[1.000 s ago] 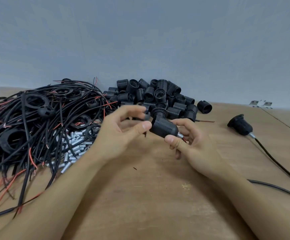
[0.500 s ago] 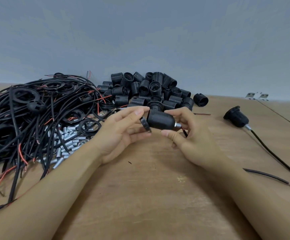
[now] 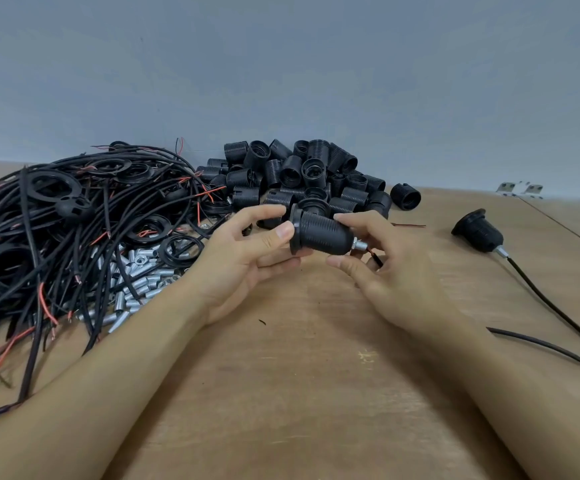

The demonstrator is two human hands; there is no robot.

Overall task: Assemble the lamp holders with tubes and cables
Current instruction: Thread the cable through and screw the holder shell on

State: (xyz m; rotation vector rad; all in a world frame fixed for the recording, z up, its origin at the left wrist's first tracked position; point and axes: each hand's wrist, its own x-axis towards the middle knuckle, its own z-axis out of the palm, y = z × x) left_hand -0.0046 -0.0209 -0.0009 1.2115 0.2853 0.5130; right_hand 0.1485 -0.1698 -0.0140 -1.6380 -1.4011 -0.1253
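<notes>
Both hands meet above the wooden desk (image 3: 281, 393), sharing one black lamp holder (image 3: 319, 235) that lies sideways between them. The left hand (image 3: 247, 258) has its fingers (image 3: 267, 214) curled loosely over the wide end, where a flat black ring (image 3: 295, 233) sits around the holder's mouth; the thumb tip presses the ring's rim from the near side while the index reaches over the top, so the ring is pinched between them. The right hand (image 3: 385, 271) grips the narrow, rounded end, index finger over the top and thumb underneath. Just beyond those right fingertips a short silver tube (image 3: 359, 244) sticks out of the holder, and a black cable with a red core (image 3: 375, 258) runs from it down into the right palm.

Behind the fingers lies a heap of loose black holders (image 3: 309, 174). Left of the left fingers is a tangle of black and red cables (image 3: 73, 220) mixed with rings, and nearer the left wrist a scatter of silver tubes (image 3: 132, 282). Well off to the right of the right fingers, one finished holder (image 3: 477, 232) rests on the desk with its cable trailing away.
</notes>
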